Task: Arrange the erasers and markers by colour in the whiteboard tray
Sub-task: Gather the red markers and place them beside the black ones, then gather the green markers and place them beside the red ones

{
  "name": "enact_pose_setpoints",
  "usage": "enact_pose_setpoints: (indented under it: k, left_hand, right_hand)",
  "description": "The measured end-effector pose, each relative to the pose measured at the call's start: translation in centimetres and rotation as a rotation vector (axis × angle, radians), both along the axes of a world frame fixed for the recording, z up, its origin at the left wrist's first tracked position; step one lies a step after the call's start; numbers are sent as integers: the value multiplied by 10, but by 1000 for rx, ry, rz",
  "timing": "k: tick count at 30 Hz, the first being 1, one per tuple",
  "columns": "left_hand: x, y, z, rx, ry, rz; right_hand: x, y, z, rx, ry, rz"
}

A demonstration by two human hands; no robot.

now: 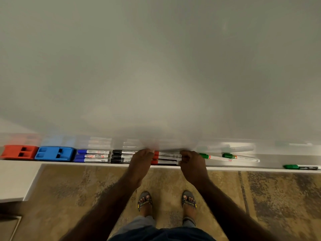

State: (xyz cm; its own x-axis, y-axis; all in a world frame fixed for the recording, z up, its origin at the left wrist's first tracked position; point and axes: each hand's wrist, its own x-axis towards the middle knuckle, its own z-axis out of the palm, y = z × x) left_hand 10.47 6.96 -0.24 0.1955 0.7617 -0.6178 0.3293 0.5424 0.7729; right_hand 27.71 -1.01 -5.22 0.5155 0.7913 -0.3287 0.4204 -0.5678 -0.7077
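The whiteboard tray (271, 158) runs left to right below the board. From the left it holds a red eraser (19, 152), a blue eraser (54, 153), three blue markers (93, 156) and three black markers (121, 156). Three red markers (166, 158) lie stacked between my hands. My left hand (141, 158) presses their capped left ends, and my right hand (190, 159) curls around their right ends. Two green markers (214, 157) (240, 157) lie askew to the right, and a third green marker (300, 166) rests far right by the tray's front edge.
The white board (156, 66) fills the upper view. A white ledge (15, 180) juts out at lower left. Below is a patterned brown floor (78, 188) with my sandalled feet (166, 202).
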Motion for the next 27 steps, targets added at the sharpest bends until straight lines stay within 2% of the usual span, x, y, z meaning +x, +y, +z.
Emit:
enact_pose_setpoints:
  k: [20,27]
  left_hand:
    - [-1,0,-5,34,132,29]
    - [-2,-4,0,142,128,6]
  right_hand:
    - [1,1,-9,21,121,-64]
    - [22,-17,1,134,-40,-9]
